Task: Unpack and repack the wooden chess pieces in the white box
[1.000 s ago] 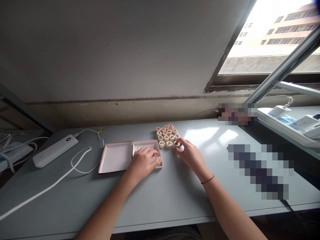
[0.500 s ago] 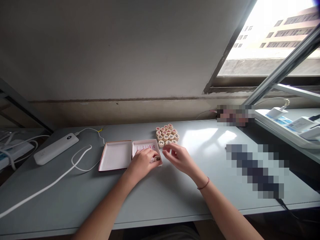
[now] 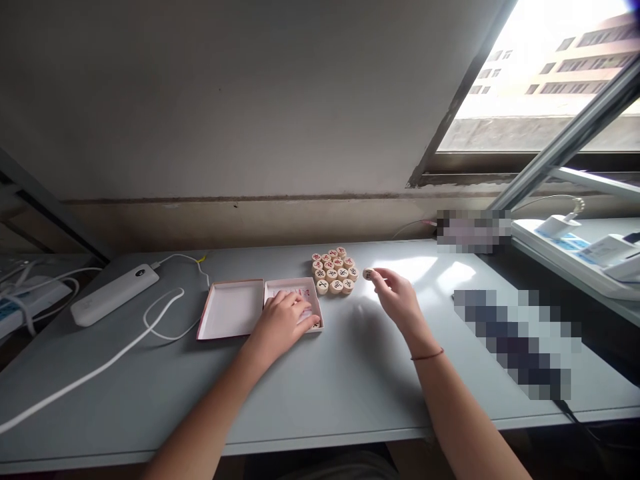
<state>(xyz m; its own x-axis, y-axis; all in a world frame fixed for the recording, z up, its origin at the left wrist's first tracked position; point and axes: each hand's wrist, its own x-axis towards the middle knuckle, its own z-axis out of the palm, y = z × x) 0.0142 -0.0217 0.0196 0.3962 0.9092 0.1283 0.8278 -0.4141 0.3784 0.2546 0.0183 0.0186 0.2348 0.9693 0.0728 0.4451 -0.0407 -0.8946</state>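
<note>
My right hand (image 3: pixel 400 305) pinches a round wooden Chinese chess piece (image 3: pixel 369 274) between thumb and fingertips, just right of the grouped pieces and above the desk. My left hand (image 3: pixel 281 321) lies over the box tray (image 3: pixel 321 308), fingers bent and thumb apart from them. Under its thumb tip, part of another chess piece (image 3: pixel 316 325) shows in the tray's near right corner. The hand covers much of the tray. Several Chinese chess pieces (image 3: pixel 332 274) stand in tight rows behind the tray, with red characters at the back and black ones in front.
The box lid (image 3: pixel 233 308) lies face up left of the tray. A white power bank (image 3: pixel 115 295) with a white cable (image 3: pixel 107 365) occupies the desk's left side. At right are a blurred-out dark object (image 3: pixel 515 343) and a shelf with a power strip (image 3: pixel 575 257).
My right hand has moved right and away from the tray, now with a chess piece in its fingertips. The piece that stood up by my left thumb is gone from there.
</note>
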